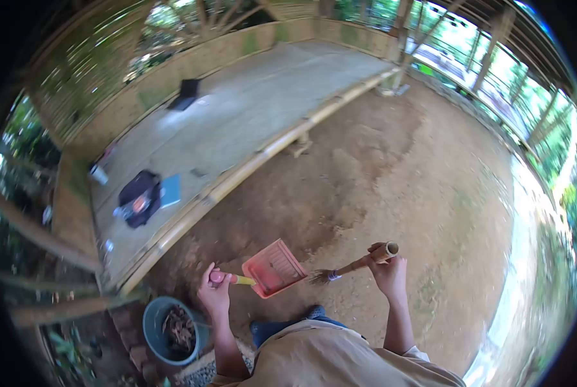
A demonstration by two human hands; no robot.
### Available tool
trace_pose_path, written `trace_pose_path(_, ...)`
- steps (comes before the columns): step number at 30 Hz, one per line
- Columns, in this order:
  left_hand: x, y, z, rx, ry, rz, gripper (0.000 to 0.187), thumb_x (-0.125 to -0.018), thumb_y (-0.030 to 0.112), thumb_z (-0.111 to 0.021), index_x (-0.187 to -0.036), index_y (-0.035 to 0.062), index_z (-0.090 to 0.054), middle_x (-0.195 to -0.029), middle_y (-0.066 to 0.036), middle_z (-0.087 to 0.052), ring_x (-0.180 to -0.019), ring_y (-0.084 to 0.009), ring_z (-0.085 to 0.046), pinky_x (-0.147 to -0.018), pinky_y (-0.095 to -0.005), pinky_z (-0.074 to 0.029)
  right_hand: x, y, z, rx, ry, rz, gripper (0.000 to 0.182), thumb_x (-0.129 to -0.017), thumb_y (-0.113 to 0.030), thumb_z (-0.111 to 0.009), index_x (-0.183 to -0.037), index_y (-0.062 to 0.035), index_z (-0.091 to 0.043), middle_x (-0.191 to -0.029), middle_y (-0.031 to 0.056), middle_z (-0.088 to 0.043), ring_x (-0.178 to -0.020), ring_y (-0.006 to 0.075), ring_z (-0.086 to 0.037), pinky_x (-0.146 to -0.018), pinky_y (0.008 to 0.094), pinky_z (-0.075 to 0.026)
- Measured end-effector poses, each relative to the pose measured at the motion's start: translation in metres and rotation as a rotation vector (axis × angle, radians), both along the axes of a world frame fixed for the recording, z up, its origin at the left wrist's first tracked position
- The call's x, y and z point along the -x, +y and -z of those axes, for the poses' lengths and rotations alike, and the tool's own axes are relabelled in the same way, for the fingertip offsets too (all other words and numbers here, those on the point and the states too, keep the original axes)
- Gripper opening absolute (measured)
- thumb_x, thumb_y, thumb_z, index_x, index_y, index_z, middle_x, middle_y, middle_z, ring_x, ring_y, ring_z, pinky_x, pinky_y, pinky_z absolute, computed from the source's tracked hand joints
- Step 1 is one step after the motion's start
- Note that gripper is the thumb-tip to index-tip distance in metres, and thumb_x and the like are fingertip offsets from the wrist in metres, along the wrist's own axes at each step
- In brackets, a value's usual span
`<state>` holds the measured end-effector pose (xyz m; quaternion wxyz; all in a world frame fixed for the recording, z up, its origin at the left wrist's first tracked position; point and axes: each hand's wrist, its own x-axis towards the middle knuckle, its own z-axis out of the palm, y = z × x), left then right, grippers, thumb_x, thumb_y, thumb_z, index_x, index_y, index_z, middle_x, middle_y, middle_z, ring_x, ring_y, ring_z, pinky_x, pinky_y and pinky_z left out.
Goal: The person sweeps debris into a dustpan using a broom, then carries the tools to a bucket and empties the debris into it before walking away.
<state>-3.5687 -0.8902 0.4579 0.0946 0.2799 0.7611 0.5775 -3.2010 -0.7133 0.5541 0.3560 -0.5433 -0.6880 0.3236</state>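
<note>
A red dustpan point(274, 268) with a yellow and pink handle hangs in front of the body, tilted. My left hand point(215, 291) is closed round its handle. On the right, my right hand point(387, 272) grips the thick handle of a broom point(353, 265). The broom's bristles point left and lie close to the dustpan's right edge; whether they touch it cannot be told. At the lower left stands a round blue-green bucket point(151, 322) holding dry leaves point(180, 327).
A raised platform point(249, 103) with a bamboo edge crosses the upper left. On it are a dark bag point(138, 200), a blue book point(170, 191), a black object point(184, 95) and a white cup point(99, 174). Bare earth point(424, 187) stretches to the right.
</note>
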Motion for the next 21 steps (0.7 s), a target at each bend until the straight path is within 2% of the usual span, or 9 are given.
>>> trace_pose_path(4,-0.035,0.083,-0.008,0.180,-0.018,0.238,0.038,-0.077,0.003,-0.082,-0.110,-0.0005,-0.063,-0.106,-0.012,-0.071,-0.090,-0.0183,-0.070,-0.079,-0.0307,-0.057,-0.064,-0.005,-0.007,0.014,0.074,0.198,0.020,-0.079,0.000,-0.077,-0.097,0.0008,-0.067,-0.092,0.0102,-0.073,-0.083,0.0188,-0.072,-0.076,0.0338,-0.059)
trace_pose_path(7,-0.067,0.146,0.004,-0.010,0.015,0.370,0.036,-0.077,0.003,-0.081,-0.109,0.0013,-0.063,-0.103,-0.012,-0.071,-0.095,-0.0206,-0.069,-0.083,-0.0320,-0.055,-0.109,-0.019,0.006,0.001,0.118,0.357,0.019,-0.081,0.001,-0.076,-0.097,0.0008,-0.066,-0.096,0.0103,-0.073,-0.088,0.0178,-0.071,-0.078,0.0334,-0.059)
trace_pose_path(10,-0.090,0.202,0.019,0.029,0.138,0.531,0.037,-0.076,0.003,-0.082,-0.109,0.0014,-0.063,-0.104,-0.013,-0.071,-0.099,-0.0213,-0.068,-0.088,-0.0336,-0.054,-0.140,-0.034,0.011,-0.064,0.159,0.513,0.020,-0.080,0.001,-0.076,-0.097,-0.0002,-0.066,-0.095,0.0112,-0.073,-0.087,0.0206,-0.071,-0.079,0.0338,-0.058)
trace_pose_path(13,-0.136,0.256,-0.006,0.139,0.199,0.680,0.038,-0.076,0.003,-0.082,-0.109,0.0015,-0.064,-0.103,-0.012,-0.071,-0.097,-0.0202,-0.068,-0.090,-0.0346,-0.053,-0.169,-0.040,0.012,-0.083,0.163,0.669,0.021,-0.079,0.000,-0.076,-0.098,-0.0008,-0.066,-0.096,0.0115,-0.073,-0.087,0.0225,-0.072,-0.079,0.0342,-0.058)
trace_pose_path(16,-0.174,0.312,0.012,0.022,0.081,0.794,0.038,-0.075,0.004,-0.083,-0.108,0.0016,-0.066,-0.100,-0.010,-0.071,-0.095,-0.0197,-0.068,-0.088,-0.0338,-0.054,-0.192,-0.037,0.015,-0.081,0.178,0.801,0.021,-0.079,0.001,-0.076,-0.098,-0.0004,-0.066,-0.096,0.0111,-0.072,-0.089,0.0221,-0.071,-0.080,0.0341,-0.058)
trace_pose_path(18,-0.196,0.348,0.021,0.034,0.045,0.892,0.037,-0.075,0.005,-0.083,-0.108,0.0020,-0.066,-0.100,-0.010,-0.071,-0.093,-0.0202,-0.068,-0.086,-0.0338,-0.054,-0.204,-0.033,0.019,-0.069,0.155,0.879,0.020,-0.078,0.001,-0.075,-0.096,0.0000,-0.066,-0.096,0.0105,-0.072,-0.088,0.0215,-0.071,-0.080,0.0340,-0.058)
trace_pose_path(19,-0.207,0.370,0.018,0.039,0.024,0.937,0.037,-0.076,0.006,-0.083,-0.108,0.0021,-0.066,-0.100,-0.010,-0.072,-0.093,-0.0205,-0.069,-0.085,-0.0338,-0.055,-0.210,-0.026,0.017,-0.056,0.120,0.913,0.019,-0.078,0.001,-0.075,-0.094,0.0001,-0.066,-0.095,0.0101,-0.072,-0.088,0.0211,-0.071,-0.080,0.0339,-0.058)
trace_pose_path(21,-0.234,0.402,-0.003,0.110,0.144,0.977,0.036,-0.077,0.007,-0.082,-0.108,0.0018,-0.066,-0.104,-0.011,-0.072,-0.094,-0.0207,-0.069,-0.084,-0.0340,-0.055,-0.225,-0.016,0.020,-0.045,0.077,0.986,0.017,-0.077,0.002,-0.075,-0.092,0.0002,-0.066,-0.094,0.0094,-0.072,-0.086,0.0204,-0.071,-0.079,0.0338,-0.058)
